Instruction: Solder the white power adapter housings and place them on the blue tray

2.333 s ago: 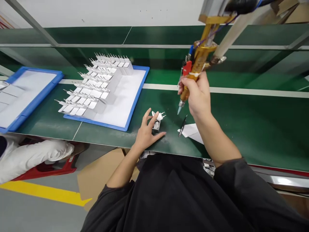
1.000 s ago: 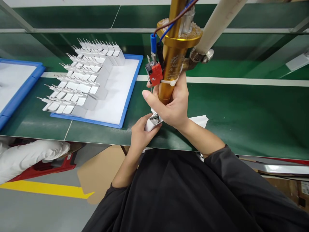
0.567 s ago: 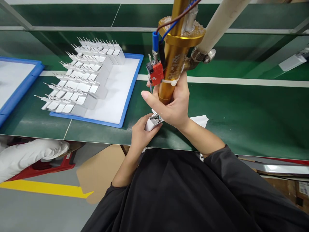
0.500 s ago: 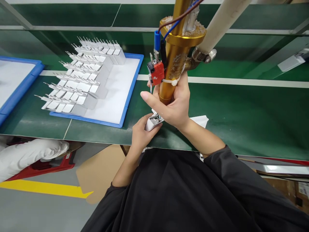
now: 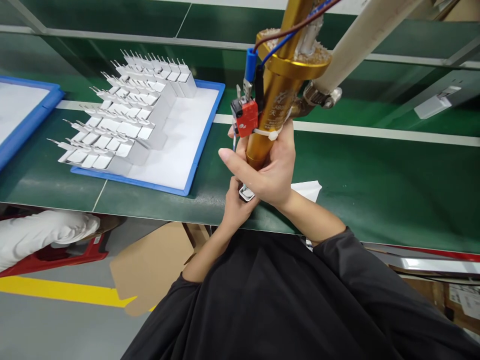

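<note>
My right hand is wrapped round a gold metal cylindrical tool, its thumb stretched out to the left. A red microswitch with blue and brown wires is strapped to the tool. Under the tool's lower end, my left hand grips a small white plastic housing, its open end facing up. The tool's tip is hidden behind my right hand, so I cannot tell whether it touches the housing. A white sheet-like piece lies just right of my right hand.
Left on the green bench, rows of white housings with thin prongs stand on a blue-edged tray. Another such tray lies farther left. A pale hose runs from the tool. A person's white-clad leg shows below the bench.
My left hand has moved right with the housing, bringing it closer beneath the tool and turning its opening more upward. My right hand keeps its hold on the tool.
</note>
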`<state>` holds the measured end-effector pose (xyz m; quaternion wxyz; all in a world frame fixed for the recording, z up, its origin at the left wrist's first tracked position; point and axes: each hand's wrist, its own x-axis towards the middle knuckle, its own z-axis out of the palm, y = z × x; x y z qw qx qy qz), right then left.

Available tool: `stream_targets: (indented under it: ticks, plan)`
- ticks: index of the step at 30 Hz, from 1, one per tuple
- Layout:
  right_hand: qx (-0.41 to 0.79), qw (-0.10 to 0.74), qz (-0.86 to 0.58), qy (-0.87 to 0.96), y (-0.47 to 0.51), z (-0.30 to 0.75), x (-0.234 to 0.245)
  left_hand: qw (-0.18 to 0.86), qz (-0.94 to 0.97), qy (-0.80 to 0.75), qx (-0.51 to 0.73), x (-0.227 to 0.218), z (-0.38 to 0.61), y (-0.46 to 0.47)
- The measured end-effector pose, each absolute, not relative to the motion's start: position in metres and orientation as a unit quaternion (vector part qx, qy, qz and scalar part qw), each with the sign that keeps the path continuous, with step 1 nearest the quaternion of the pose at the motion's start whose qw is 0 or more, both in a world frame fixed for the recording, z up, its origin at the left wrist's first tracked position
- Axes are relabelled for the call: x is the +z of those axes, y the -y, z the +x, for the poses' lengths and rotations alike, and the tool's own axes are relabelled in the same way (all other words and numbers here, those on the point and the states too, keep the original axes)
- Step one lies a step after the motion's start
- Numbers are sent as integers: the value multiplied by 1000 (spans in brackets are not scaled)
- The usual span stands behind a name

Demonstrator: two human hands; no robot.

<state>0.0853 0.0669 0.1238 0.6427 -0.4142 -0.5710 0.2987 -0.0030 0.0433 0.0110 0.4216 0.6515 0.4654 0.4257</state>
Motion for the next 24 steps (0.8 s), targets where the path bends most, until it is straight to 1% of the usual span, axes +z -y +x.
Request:
stream_targets:
  ticks: [5, 9, 14, 18, 21, 24]
  plan:
    - [297, 643, -408, 576, -67, 86, 123, 430, 618, -468, 463, 3, 3, -41]
    - [290, 660, -382, 578, -69, 85, 121, 426, 607, -460, 489, -1, 5, -41]
    - [281, 663, -378, 583, -70, 85, 119, 434, 605, -454, 489, -1, 7, -40]
    - [283, 673, -341, 592, -73, 85, 116, 437, 619, -462, 461, 5, 6, -40]
    - [296, 680, -307, 596, -78, 87, 113, 425, 640, -493, 408, 13, -2, -45]
    - [293, 680, -334, 583, -83, 89, 113, 394, 653, -539, 359, 18, -19, -50]
